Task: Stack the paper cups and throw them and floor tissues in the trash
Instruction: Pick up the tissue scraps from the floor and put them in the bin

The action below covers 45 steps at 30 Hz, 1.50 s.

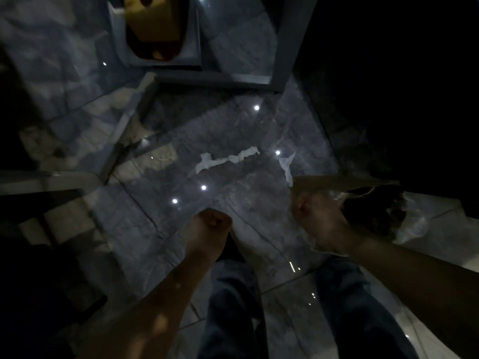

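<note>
A long torn white tissue lies on the glossy grey marble floor ahead of me. A second, smaller tissue strip lies just to its right. My left hand is a closed fist above the floor, with nothing visible in it. My right hand is closed around a tan, tapered shape that looks like the stacked paper cups, held sideways. They point toward a dark trash bin lined with clear plastic at the right. The view is dark and blurred.
My legs in dark jeans are at the bottom. A pale framed panel with a yellow-brown object is at the top. Dark furniture stands at the left. Ceiling lights reflect off the floor.
</note>
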### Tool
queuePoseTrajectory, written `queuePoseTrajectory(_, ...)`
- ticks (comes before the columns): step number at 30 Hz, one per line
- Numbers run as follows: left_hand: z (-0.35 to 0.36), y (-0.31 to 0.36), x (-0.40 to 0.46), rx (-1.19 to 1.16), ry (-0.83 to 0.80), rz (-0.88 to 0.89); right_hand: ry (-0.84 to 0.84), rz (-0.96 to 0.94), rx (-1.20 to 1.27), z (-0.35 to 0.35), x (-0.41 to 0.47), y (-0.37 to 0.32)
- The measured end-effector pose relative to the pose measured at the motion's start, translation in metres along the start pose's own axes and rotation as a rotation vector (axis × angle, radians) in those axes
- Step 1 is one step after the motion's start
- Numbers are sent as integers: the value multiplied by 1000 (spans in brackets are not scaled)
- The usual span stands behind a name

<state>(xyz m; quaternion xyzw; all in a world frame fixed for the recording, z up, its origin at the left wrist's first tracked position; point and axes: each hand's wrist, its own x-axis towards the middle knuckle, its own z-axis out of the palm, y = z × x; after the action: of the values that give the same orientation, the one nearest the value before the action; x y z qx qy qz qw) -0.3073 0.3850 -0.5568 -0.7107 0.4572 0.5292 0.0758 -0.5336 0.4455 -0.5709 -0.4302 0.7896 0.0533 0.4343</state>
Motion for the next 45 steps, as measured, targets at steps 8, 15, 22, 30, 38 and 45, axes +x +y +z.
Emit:
queuePoseTrajectory(8,-24,-20,66,281,54,103,-1,-72,53,42,53,-22)
queuePoseTrajectory(15,-22,-41,147,398,74,216,7,-261,20,91,133,-40)
queuePoseTrajectory(22,-2,-52,228,756,-65,373,-22,-427,-226,125,215,-48)
queuePoseTrajectory(30,16,-50,251,890,-189,258,-154,-381,-459,151,238,-42)
queuePoseTrajectory(38,12,-69,256,675,-1,349,-132,-381,-328,156,225,-34)
queuePoseTrajectory(45,10,-67,183,14,259,250,-15,-464,-25,144,154,-33)
